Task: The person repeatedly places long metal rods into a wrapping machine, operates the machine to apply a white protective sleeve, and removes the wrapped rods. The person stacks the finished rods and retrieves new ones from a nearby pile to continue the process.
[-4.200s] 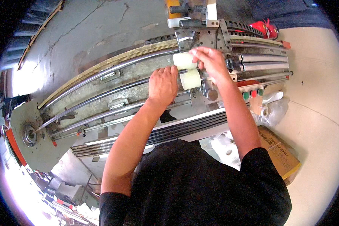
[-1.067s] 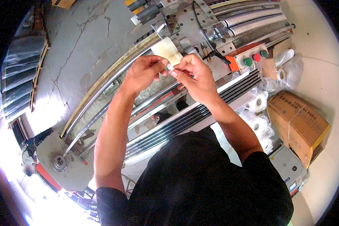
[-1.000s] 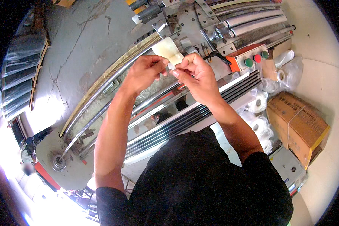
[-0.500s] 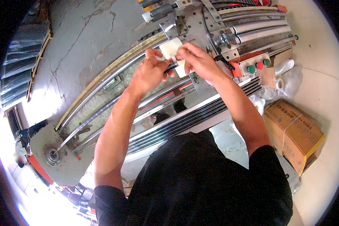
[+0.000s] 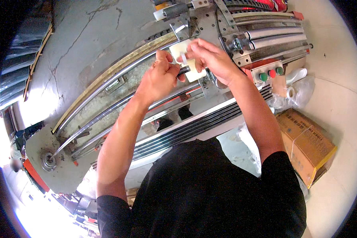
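Observation:
My left hand (image 5: pixel 159 77) is closed around a short dark rod (image 5: pixel 183 70), whose end points right over the machine bed. Behind that end is a pale cream block or plate (image 5: pixel 196 74). A small translucent white piece (image 5: pixel 184 58) stands out in front of it, just above the rod. My right hand (image 5: pixel 212 59) hovers at the right side of the block, fingers bent toward the small white piece. Its fingertips are blurred, so I cannot see whether they grip it.
Long metal rails (image 5: pixel 107 115) run across the machine beneath my hands. A control box with green and red buttons (image 5: pixel 271 73) is at the right. Below it lie clear plastic wrapping (image 5: pixel 304 92) and a strapped cardboard box (image 5: pixel 307 141). Dark ribbed strips (image 5: pixel 178 133) line the machine's near side.
My right hand has shifted slightly right, and its fingers have come away from the lower part of the cream block, baring more of it. My left hand keeps the rod. The view has shifted slightly.

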### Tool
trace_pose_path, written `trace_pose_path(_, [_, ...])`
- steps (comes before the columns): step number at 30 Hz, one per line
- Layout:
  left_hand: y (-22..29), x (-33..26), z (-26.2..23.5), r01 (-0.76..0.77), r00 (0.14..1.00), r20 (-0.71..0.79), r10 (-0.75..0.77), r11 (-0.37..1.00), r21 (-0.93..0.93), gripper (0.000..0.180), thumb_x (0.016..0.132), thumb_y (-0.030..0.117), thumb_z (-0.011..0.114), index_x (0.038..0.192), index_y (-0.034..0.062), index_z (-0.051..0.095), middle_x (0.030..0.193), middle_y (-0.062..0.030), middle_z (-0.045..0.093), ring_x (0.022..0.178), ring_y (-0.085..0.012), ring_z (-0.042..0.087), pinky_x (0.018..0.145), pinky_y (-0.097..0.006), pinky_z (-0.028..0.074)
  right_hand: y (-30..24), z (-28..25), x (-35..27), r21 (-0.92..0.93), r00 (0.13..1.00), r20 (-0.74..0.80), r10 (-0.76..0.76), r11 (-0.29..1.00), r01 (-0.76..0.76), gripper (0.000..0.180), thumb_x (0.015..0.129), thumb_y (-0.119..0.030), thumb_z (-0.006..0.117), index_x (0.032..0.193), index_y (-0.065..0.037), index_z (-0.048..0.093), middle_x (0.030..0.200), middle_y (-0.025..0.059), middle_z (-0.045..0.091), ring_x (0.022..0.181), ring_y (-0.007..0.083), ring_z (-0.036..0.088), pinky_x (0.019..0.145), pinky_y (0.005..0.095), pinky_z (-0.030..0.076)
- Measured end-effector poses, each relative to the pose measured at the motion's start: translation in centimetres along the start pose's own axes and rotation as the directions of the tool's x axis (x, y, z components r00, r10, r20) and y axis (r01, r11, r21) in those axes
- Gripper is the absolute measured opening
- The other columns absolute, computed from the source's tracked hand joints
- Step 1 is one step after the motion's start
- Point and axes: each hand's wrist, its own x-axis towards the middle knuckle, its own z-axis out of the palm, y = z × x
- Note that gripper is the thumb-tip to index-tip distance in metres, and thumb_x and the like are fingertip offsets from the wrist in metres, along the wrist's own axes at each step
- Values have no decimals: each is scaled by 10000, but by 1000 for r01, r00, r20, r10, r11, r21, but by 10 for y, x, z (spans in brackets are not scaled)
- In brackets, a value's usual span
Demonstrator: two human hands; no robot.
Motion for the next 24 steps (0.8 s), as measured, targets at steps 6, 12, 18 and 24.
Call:
trace_pose_path(6, [1,-5,0,-25,1000,-14,26,998,56,246,982,185,488,1118,14,375,916,-206,719,988,-391,696,847,-458,506,10,-11,-53,-145,973,204,111,986,-82,264,1082,-280,434,1121,-65,583,977,52,680,659,88,605,619,232,431])
trace_pose_path(12, [-7,-5,4,-51,998,-30,52,998,35,190,1020,175,495,1071,69,346,814,-123,686,680,-173,590,657,-351,487,-23,5,-20,9,995,63,-72,997,71,282,1068,-289,479,1212,-64,570,1050,96,708,643,89,610,617,224,437])
trace_pose_path(18, [5,-11,0,-21,999,33,20,999,32,243,1021,204,454,1179,27,398,900,-141,743,941,-320,719,865,-424,506,-2,-10,-16,-151,970,130,207,971,-187,335,989,-216,574,1292,-73,588,1014,95,727,575,110,598,548,238,454])
trace_pose_path(24, [10,-11,4,-60,998,46,52,979,196,355,1001,321,540,1202,49,648,926,-176,730,922,-366,699,822,-438,518,14,3,-30,-118,960,135,244,966,-229,242,967,-186,633,1127,-5,634,887,128,739,538,100,621,479,221,449])
